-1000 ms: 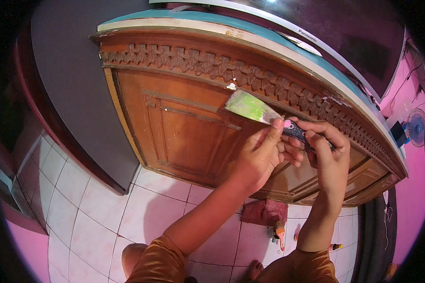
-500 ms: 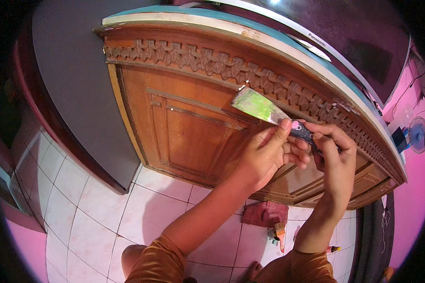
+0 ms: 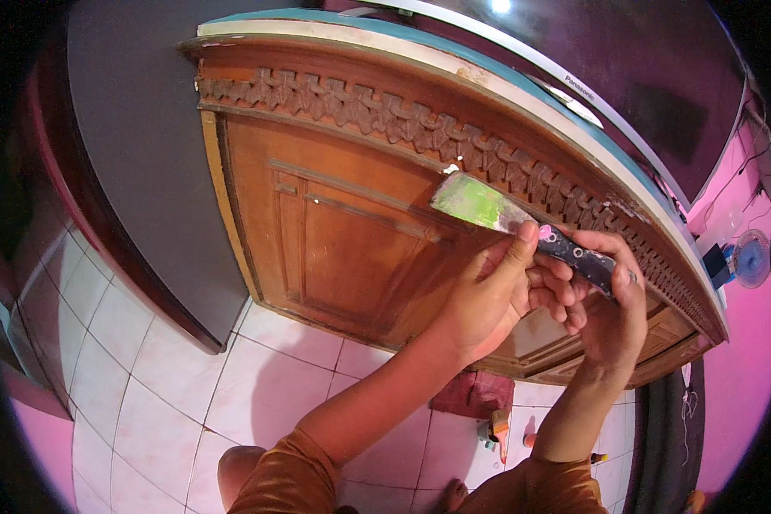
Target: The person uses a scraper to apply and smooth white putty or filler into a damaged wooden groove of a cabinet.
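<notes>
Both my hands are on a putty knife (image 3: 480, 202) with a black handle and a blade smeared with green and grey paint. My left hand (image 3: 493, 300) pinches it where the blade meets the handle, its thumb on top. Around the butt end of the handle my right hand (image 3: 615, 321) is closed, its fingers curled. The blade points to the far left, before the carved trim of a brown wooden cabinet (image 3: 351, 248). Close to the blade tip, white filler (image 3: 451, 169) sits on the strip below the trim. Whether the blade touches the wood I cannot tell.
A television (image 3: 642, 77) stands on the cabinet's pale-edged top. To the left is a tall grey panel (image 3: 146, 171). On the tiled floor (image 3: 304, 420) lie a reddish cloth (image 3: 471, 394) and a paintbrush (image 3: 500, 424). A small blue fan (image 3: 751, 259) is at the far right.
The right hand has opened out along the handle to its butt end, so more of the handle shows. The putty knife sits slightly lower and farther right in view.
</notes>
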